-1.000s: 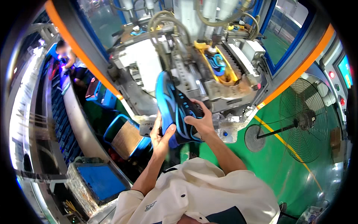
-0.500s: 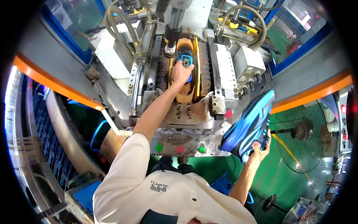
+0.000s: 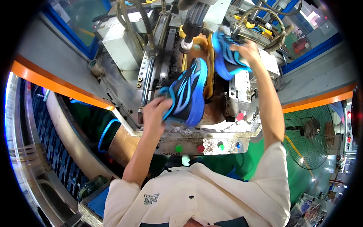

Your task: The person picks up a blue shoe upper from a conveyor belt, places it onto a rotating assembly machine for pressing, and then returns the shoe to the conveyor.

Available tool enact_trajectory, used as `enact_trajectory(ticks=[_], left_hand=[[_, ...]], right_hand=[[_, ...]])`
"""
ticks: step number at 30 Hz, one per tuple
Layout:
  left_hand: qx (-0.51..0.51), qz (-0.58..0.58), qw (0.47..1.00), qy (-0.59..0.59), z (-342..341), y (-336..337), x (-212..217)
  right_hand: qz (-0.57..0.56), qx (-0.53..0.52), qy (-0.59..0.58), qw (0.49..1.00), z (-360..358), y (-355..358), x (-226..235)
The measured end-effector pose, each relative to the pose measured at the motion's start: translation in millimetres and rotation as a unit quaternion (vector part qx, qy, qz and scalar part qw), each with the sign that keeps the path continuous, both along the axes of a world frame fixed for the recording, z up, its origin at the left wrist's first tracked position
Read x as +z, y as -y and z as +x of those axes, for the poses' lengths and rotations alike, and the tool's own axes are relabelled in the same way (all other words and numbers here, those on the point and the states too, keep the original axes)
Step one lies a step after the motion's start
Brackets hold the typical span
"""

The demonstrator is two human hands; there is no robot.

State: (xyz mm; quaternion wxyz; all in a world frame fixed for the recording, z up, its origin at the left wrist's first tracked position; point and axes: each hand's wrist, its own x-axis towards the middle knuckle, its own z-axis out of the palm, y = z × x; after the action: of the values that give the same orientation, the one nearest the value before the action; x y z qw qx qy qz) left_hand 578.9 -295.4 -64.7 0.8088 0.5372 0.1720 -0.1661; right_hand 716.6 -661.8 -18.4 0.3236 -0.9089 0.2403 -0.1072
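Note:
My left hand (image 3: 155, 112) is closed on the heel end of a blue and black sneaker (image 3: 188, 94), which is lifted out over the front of the press, toe pointing away from me. In my right hand (image 3: 247, 52) is a second blue and black sneaker (image 3: 225, 56), raised over the right side of the press and slightly smeared by motion. Between and beyond the two shoes lies the machine's tan, shoe-shaped mould (image 3: 199, 44) with yellow side plates. A metal press rod (image 3: 191, 28) with a whitish tip hangs just above the mould's left side.
Along the front edge runs a panel with green and red buttons (image 3: 200, 148). A steel cylinder (image 3: 153, 49) and hoses flank the press on the left. Orange rails (image 3: 64, 87) bound the machine. A caged fan (image 3: 308, 128) stands at the right.
My left hand has drawn a sneaker out of the mould, toward me. My right hand has carried the other sneaker from the lower right up beside the mould.

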Motion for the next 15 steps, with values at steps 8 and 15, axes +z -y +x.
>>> enact_trajectory(ticks=[8, 15], left_hand=[[0.224, 0.151, 0.956, 0.117, -196.2, -152.9, 33.9], [0.476, 0.182, 0.859, 0.049, -305.4, -150.8, 8.0]], right_hand=[[-0.14, 0.041, -0.099, 0.984, 74.4, -123.8, -124.6], [-0.115, 0.054, -0.127, 0.984, 69.2, -133.3, -120.2]])
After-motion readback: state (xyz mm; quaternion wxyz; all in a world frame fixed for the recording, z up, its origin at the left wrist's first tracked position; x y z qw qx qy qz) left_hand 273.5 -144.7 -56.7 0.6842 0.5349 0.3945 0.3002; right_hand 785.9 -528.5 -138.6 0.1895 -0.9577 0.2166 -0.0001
